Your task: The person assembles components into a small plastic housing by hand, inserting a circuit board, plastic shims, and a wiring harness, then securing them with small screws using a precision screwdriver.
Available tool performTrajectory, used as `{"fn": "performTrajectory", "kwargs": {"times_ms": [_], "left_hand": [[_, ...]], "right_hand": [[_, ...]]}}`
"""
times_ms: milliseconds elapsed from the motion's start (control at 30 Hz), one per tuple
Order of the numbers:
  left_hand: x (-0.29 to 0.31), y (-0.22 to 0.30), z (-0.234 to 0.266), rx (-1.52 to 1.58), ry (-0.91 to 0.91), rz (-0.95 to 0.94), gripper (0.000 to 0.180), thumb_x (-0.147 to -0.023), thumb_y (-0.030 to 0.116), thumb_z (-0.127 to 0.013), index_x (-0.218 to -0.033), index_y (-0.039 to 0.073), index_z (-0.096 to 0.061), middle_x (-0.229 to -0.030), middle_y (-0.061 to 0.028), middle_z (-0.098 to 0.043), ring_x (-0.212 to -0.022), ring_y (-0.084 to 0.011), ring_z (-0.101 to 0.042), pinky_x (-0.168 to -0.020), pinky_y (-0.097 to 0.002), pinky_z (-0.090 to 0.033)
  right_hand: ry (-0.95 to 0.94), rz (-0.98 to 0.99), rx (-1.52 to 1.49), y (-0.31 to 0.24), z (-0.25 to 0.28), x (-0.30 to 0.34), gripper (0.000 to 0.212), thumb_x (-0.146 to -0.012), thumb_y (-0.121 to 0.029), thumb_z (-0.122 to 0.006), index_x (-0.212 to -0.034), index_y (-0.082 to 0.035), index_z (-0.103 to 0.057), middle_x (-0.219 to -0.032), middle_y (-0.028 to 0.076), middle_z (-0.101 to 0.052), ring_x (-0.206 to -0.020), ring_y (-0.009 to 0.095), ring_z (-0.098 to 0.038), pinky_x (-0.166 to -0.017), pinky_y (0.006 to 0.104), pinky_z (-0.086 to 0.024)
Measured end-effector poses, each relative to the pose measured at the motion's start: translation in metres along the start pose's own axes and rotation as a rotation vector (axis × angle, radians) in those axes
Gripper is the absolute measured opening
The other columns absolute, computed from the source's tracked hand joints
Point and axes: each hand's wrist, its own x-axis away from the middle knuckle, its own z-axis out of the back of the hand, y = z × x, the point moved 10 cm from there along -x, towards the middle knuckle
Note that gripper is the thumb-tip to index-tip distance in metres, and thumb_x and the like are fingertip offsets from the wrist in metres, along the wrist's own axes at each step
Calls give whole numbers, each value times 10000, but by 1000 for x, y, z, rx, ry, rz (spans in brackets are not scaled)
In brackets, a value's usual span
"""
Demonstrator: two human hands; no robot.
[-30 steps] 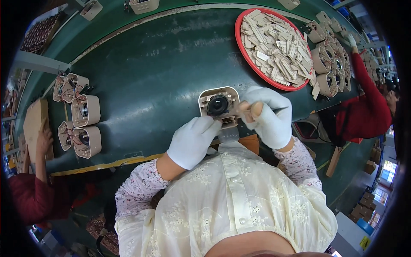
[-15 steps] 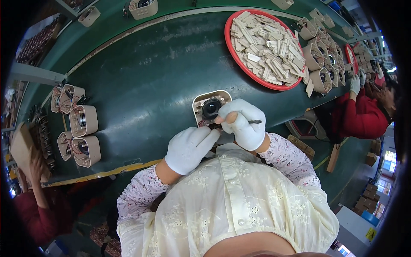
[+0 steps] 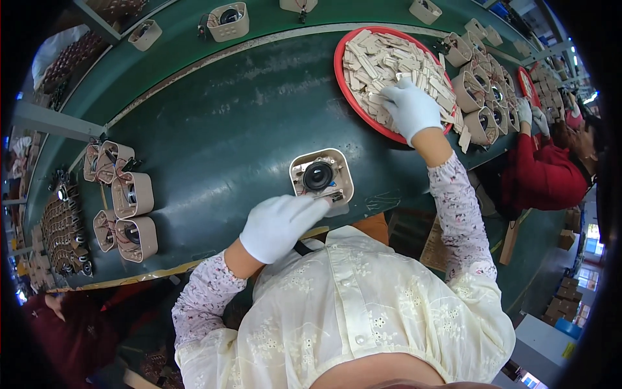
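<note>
A beige speaker housing (image 3: 350,167) lies open side up on the green bench in front of me, with a round black speaker (image 3: 318,176) inside. At its near edge my gloved left hand (image 3: 280,223) is closed, fingers together, its fingertips on the rim beside a small dark part (image 3: 337,196). My gloved right hand (image 3: 411,110) reaches into a red basin (image 3: 345,84) at the far right. Its fingers are apart over a heap of beige plastic strips (image 3: 376,61); whether the fingertips touch one is hard to see.
Several beige housings with speakers and wires (image 3: 133,194) stand on the left. More housings (image 3: 470,91) crowd the bench right of the basin. Others (image 3: 228,23) sit on the far strip. A co-worker in a red top (image 3: 544,168) works at right; another person's dark red sleeve (image 3: 71,334) is lower left.
My right hand has left the housing and moved up and right to the basin. The left hand has stayed near the housing. The person at left has moved a beige board out of view.
</note>
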Motion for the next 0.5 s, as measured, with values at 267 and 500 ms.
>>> {"fn": "performTrajectory", "kwargs": {"times_ms": [267, 500], "left_hand": [[-4, -26, -1, 174, 40, 180, 665, -781, 195, -842, -1387, 111, -582, -923, -109, -711, -770, -291, -698, -662, -354, -559], [-4, -34, -8, 92, 6, 109, 666, -799, 321, -815, -1388, 139, -563, -858, -37, -703, -768, -234, -701, -644, -359, -548]], "right_hand": [[-106, 5, 65, -2, -12, -26, 234, -939, -342, -665, -994, -129, -744, -1042, 119, -661, -948, 357, -679, -820, 466, -546], [213, 286, -566, -71, 58, 4, 175, -895, -131, -769, -865, -38, -624, -846, 91, -620, -640, 222, -604, -589, 335, -496]]}}
